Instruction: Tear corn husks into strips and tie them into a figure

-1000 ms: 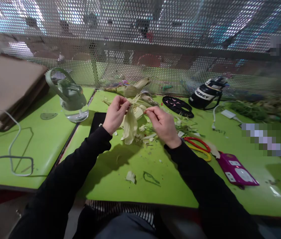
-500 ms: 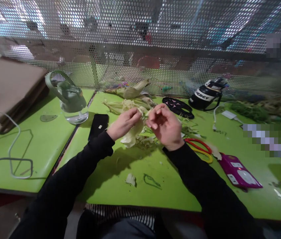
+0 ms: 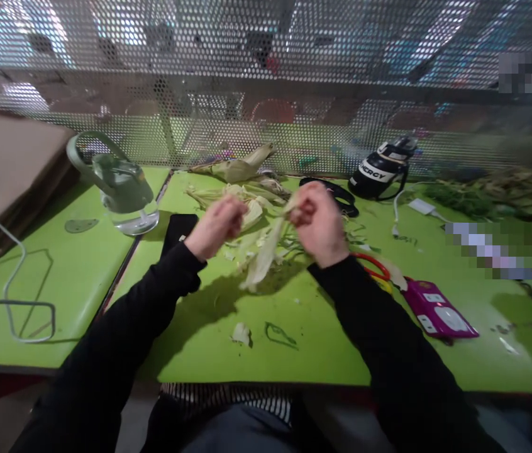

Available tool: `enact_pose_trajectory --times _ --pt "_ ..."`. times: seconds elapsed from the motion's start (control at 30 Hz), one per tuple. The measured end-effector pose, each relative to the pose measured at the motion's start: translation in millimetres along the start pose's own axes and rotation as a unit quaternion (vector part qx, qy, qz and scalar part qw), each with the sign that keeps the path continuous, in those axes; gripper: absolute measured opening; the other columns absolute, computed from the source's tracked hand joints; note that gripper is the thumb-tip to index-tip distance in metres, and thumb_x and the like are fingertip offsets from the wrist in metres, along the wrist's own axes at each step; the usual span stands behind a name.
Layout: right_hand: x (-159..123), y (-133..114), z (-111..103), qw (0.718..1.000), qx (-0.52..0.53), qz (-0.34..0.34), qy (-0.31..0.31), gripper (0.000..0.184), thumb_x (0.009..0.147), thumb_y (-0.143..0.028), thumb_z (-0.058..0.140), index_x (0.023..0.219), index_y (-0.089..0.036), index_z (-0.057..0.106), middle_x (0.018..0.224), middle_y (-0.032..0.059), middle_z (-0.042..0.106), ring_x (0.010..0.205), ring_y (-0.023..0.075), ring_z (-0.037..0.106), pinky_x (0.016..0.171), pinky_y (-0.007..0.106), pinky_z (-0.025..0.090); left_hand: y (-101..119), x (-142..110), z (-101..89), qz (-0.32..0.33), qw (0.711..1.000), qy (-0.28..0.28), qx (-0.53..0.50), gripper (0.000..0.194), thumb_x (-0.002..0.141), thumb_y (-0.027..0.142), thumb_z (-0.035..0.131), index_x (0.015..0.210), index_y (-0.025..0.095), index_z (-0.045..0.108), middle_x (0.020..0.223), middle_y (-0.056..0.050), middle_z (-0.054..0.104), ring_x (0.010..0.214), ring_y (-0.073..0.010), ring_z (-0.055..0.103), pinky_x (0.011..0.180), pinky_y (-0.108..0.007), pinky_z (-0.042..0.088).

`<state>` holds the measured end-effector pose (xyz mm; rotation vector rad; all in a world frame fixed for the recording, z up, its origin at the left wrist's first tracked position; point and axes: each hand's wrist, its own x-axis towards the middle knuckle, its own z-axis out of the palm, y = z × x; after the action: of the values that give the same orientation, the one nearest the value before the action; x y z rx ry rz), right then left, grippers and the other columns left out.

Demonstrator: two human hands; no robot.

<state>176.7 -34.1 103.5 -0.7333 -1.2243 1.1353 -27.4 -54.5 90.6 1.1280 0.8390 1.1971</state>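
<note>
A pale corn husk (image 3: 266, 255) hangs from the pinched fingers of my right hand (image 3: 320, 223), its wide end down over the table. My left hand (image 3: 217, 228) is closed a short way to the left, slightly blurred, and whatever its fingers hold is hidden. Behind the hands, more dried corn husks (image 3: 242, 168) lie in a pile. Small green and pale scraps (image 3: 278, 267) are scattered beneath the hanging husk. One loose scrap of husk (image 3: 241, 334) rests nearer the front edge.
To the left stand a green-lidded water jug (image 3: 127, 195) and a black phone (image 3: 178, 229). On the right are red-and-yellow scissors (image 3: 374, 265), a purple power strip (image 3: 438, 308) and a black bottle (image 3: 379, 170). A perforated metal screen (image 3: 228, 94) rises behind the green table (image 3: 313, 358).
My hands have drawn apart from where they met at the husk. It now hangs from my right hand alone, and my left hand has moved left. The view has shifted slightly.
</note>
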Motion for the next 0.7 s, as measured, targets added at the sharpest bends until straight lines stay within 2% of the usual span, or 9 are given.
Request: enact_pose_trajectory --times 0.1,0.13,0.2,0.27,0.33,0.43,0.53,0.6,0.7 --pt "8.9 -8.8 -18.3 0.999 -0.007 -0.039 0.033 0.026 0.078 -0.036 0.061 0.069 -0.025 0.040 0.063 -0.0057 0.025 0.050 0.0104 0.020 0.047 0.025 0.027 -3.3 11.4 -19.9 0.022 0.990 0.138 -0.020 0.020 0.092 0.028 0.056 0.080 0.020 0.042 0.078 0.004 0.053 0.052 -0.0023 0.046 0.046 -0.014 0.034" --pt "8.7 -11.1 -18.9 1.000 -0.008 -0.020 0.017 0.026 0.077 -0.035 0.062 0.068 -0.024 0.040 0.063 -0.0055 0.026 0.050 0.0103 0.021 0.047 0.025 0.027 -4.9 13.0 -21.2 0.007 0.991 0.134 -0.007 0.014 0.091 0.029 0.058 0.090 0.021 0.047 0.090 0.002 0.058 0.061 -0.0042 0.055 0.053 -0.016 0.043" --pt "3.8 -13.4 -12.2 0.999 -0.008 0.032 -0.037 0.027 0.078 -0.037 0.062 0.068 -0.024 0.040 0.063 -0.0057 0.026 0.050 0.0097 0.020 0.048 0.025 0.027 -8.4 11.7 -14.0 0.009 0.997 0.069 0.038 0.019 0.090 0.027 0.060 0.106 0.021 0.053 0.112 -0.005 0.062 0.081 -0.0082 0.064 0.069 -0.021 0.052" --pt "-4.1 -13.5 -0.2 0.996 -0.005 0.059 -0.069 0.027 0.080 -0.040 0.061 0.070 -0.024 0.041 0.063 -0.0062 0.026 0.049 0.0095 0.021 0.049 0.026 0.030 -11.4 5.7 2.4 0.030 0.993 -0.032 0.108 0.023 0.086 0.024 0.066 0.107 0.017 0.061 0.118 -0.009 0.064 0.096 -0.0121 0.063 0.079 -0.024 0.052" --pt "-12.2 -13.3 11.0 0.994 0.009 0.068 -0.088 0.026 0.083 -0.040 0.059 0.071 -0.024 0.041 0.063 -0.0063 0.028 0.048 0.0091 0.024 0.052 0.026 0.034 -13.0 -1.7 19.7 0.051 0.982 -0.088 0.161 0.030 0.078 0.024 0.075 0.105 0.016 0.065 0.115 -0.009 0.067 0.101 -0.0155 0.062 0.084 -0.027 0.051" --pt "-21.6 -15.3 18.6 0.992 0.023 0.045 -0.113 0.019 0.087 -0.034 0.054 0.073 -0.023 0.046 0.065 -0.0048 0.039 0.050 0.0089 0.034 0.057 0.027 0.039 -12.2 -10.4 34.0 0.067 0.984 -0.077 0.144 0.011 0.084 0.021 0.069 0.091 0.014 0.064 0.091 -0.004 0.068 0.081 -0.0111 0.060 0.077 -0.025 0.049" --pt "-23.2 -22.6 11.0 0.987 -0.081 -0.002 -0.139 0.015 0.088 -0.031 0.054 0.076 -0.022 0.055 0.086 0.0013 0.058 0.061 0.0103 0.050 0.065 0.029 0.046 -7.6 -15.7 33.7 0.047 0.993 -0.051 0.095 0.008 0.087 0.016 0.062 0.080 0.014 0.058 0.071 0.002 0.060 0.065 -0.0075 0.052 0.064 -0.020 0.044" --pt "-18.7 -30.7 -5.1 0.962 -0.234 -0.039 -0.137 0.015 0.088 -0.033 0.055 0.079 -0.021 0.060 0.107 0.0060 0.062 0.079 0.0145 0.059 0.077 0.033 0.050 -2.8 -19.1 31.1 0.023 0.997 -0.038 0.056 0.008 0.089 0.014 0.057 0.081 0.015 0.055 0.072 0.002 0.061 0.065 -0.0085 0.055 0.063 -0.020 0.045" --pt "-11.4 -43.9 -46.7 0.854 -0.506 -0.090 -0.083 0.017 0.085 -0.034 0.061 0.095 -0.020 0.063 0.122 0.0114 0.061 0.099 0.0227 0.063 0.088 0.039 0.050 4.5 -23.9 30.1 0.008 1.000 -0.020 0.010 0.010 0.089 0.010 0.052 0.081 0.015 0.056 0.070 0.002 0.057 0.063 -0.0083 0.055 0.061 -0.020 0.045"
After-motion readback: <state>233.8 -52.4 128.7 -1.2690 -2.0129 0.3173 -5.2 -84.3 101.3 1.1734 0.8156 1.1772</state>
